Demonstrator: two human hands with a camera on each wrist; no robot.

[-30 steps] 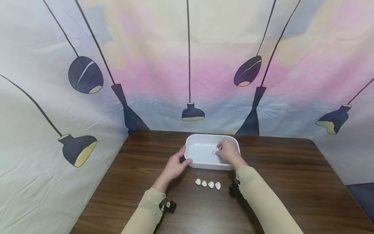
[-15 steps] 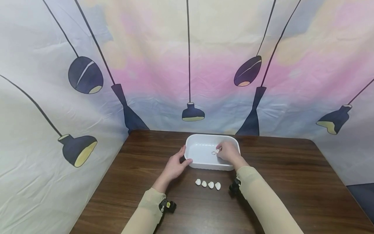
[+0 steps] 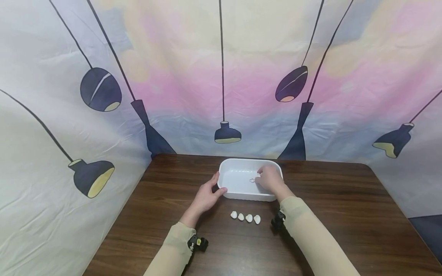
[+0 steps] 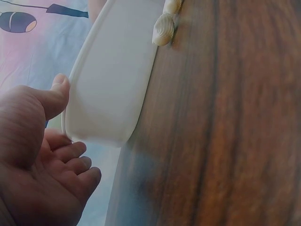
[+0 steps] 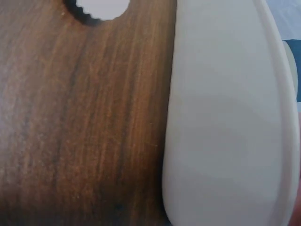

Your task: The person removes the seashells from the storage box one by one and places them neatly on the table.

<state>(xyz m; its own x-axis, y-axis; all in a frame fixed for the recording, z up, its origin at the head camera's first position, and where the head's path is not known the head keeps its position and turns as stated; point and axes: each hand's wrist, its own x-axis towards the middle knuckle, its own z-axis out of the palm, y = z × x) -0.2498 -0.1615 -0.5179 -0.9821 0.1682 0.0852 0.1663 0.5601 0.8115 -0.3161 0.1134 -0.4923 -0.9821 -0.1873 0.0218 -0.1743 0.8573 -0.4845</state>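
Tray [image 3: 250,196], white and rectangular with rounded corners, stands upright on the brown wood-grain table [image 3: 329,199], by its far edge. Left hand [image 3: 205,197] holds the near left corner of the tray: thumb against the near rim, fingers at the left end, thumb and fingers well parted. The left wrist view confirms the thumb touching the rim. Right hand [image 3: 270,179] reaches over the right part of the tray, its fingers drawn close and pinching a small pale shell [image 3: 258,175]; detail at the fingertips is too small to verify further. A second small piece [image 3: 252,180] lies on the tray floor, just beside those fingertips. Four white shells [image 3: 249,218] sit in a row on the table, on the near side of the tray and apart from it; the left wrist view shows ribbing on one. Nearer the wearer than the tray, both sleeves are pale, each with a black wrist camera [image 3: 198,243]. Behind the tray hangs a pastel cloth [image 3: 193,130] printed with dark lamps.
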